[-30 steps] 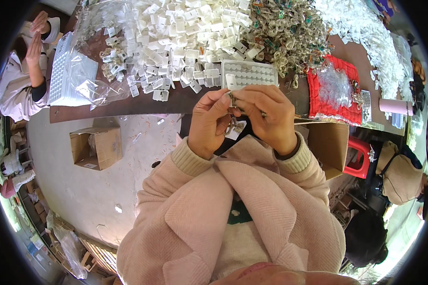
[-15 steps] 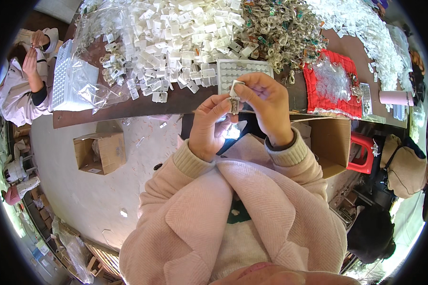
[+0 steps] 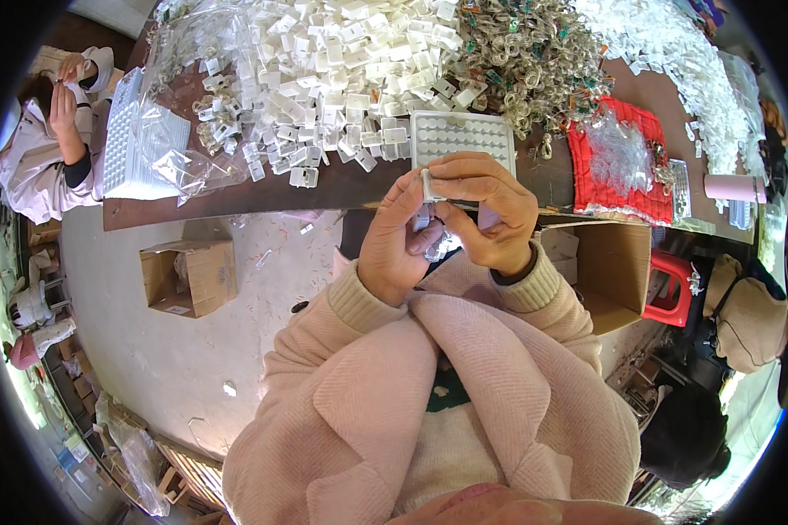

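Both hands raised close together above the table edge, just in front of the chest. Left hand [image 3: 400,238] curled, thumb and forefinger pinched on a small white plastic piece [image 3: 428,185]. Right hand [image 3: 487,210] curved over from the other side, fingertips closed on the same piece at its top. Below, between the two palms, a small clear shiny part [image 3: 439,248], too small to tell exactly; cannot tell which hand keeps it.

Just behind the hands, on the brown table [image 3: 341,185], a white tray with rows of round holes [image 3: 462,136], partly hidden by the right fingers. Further back, a big heap of white plastic clips [image 3: 341,70], beside it a pile of clear parts with green bits [image 3: 534,61]. To the right, a red mat [image 3: 608,157] with clear pieces on it. On the floor at left, an open cardboard box [image 3: 188,276]. At far left, another person in a white sleeve [image 3: 35,157], hands lifted.
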A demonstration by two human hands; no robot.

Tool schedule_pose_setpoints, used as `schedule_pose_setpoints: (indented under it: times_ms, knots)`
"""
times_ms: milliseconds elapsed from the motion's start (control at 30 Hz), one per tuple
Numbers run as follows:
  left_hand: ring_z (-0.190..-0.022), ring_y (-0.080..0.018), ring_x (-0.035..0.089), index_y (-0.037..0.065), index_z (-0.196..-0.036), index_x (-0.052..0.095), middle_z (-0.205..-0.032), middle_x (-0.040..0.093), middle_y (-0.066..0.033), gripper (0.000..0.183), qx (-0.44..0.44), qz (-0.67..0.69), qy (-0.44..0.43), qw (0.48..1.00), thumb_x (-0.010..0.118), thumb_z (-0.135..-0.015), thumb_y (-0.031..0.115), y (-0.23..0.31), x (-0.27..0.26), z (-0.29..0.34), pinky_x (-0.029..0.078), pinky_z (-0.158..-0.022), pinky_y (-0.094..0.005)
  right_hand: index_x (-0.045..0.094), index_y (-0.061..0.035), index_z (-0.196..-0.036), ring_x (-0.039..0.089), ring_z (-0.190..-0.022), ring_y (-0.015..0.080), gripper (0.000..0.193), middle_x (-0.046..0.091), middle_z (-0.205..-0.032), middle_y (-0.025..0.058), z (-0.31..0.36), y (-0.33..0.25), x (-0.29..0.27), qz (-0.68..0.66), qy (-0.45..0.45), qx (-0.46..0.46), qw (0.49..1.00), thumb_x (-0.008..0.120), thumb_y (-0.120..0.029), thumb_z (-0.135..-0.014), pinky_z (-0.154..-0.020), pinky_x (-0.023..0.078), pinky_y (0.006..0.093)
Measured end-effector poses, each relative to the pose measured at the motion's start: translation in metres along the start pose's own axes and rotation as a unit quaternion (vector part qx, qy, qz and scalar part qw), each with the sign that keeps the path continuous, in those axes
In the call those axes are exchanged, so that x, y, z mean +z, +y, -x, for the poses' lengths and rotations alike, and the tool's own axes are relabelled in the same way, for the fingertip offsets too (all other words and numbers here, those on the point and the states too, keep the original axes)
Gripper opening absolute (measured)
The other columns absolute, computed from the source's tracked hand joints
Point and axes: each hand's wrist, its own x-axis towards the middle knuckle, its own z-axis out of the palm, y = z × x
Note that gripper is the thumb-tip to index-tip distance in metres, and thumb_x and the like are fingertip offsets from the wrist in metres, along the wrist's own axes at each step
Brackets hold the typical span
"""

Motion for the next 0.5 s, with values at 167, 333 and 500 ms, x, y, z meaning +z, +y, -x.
schedule_pose_setpoints:
  times_ms: [167, 333, 500]
  knots:
    - [-0.065, 0.0017, 0.049, 0.013, -0.117, 0.059, -0.092, 0.061, 0.0059, 0.025, -0.004, -0.003, -0.01, 1.0, 0.06, -0.098, 0.028, -0.007, -0.004, 0.0, 0.029, -0.042, -0.0126, 0.068, -0.0001, -0.093, 0.067, -0.096, 0.0276, 0.025, 0.069, -0.101, 0.014, 0.001, 0.002, 0.008, 0.002, 0.035, -0.019, 0.999, 0.066, 0.012, -0.072, -0.085, 0.054, 0.0354]
    - [-0.068, -0.0001, 0.052, 0.012, -0.118, 0.056, -0.093, 0.061, 0.0049, 0.031, 0.019, -0.031, -0.01, 0.999, 0.061, -0.097, 0.034, -0.01, -0.011, 0.0, 0.036, -0.049, -0.0126, 0.067, -0.0015, -0.097, 0.066, -0.099, 0.0292, 0.025, 0.068, -0.103, 0.0139, 0.004, 0.002, 0.007, 0.048, 0.011, -0.043, 0.998, 0.067, 0.01, -0.074, -0.086, 0.053, 0.0364]
    - [-0.067, -0.0018, 0.053, 0.01, -0.11, 0.06, -0.087, 0.062, 0.0035, 0.024, 0.028, -0.048, -0.016, 0.998, 0.062, -0.097, 0.03, -0.017, -0.012, -0.003, 0.038, -0.049, -0.0139, 0.068, -0.0015, -0.108, 0.065, -0.103, 0.0313, 0.035, 0.066, -0.114, 0.0154, 0.014, 0.003, -0.014, 0.098, -0.047, -0.073, 0.991, 0.07, 0.008, -0.074, -0.088, 0.052, 0.0371]
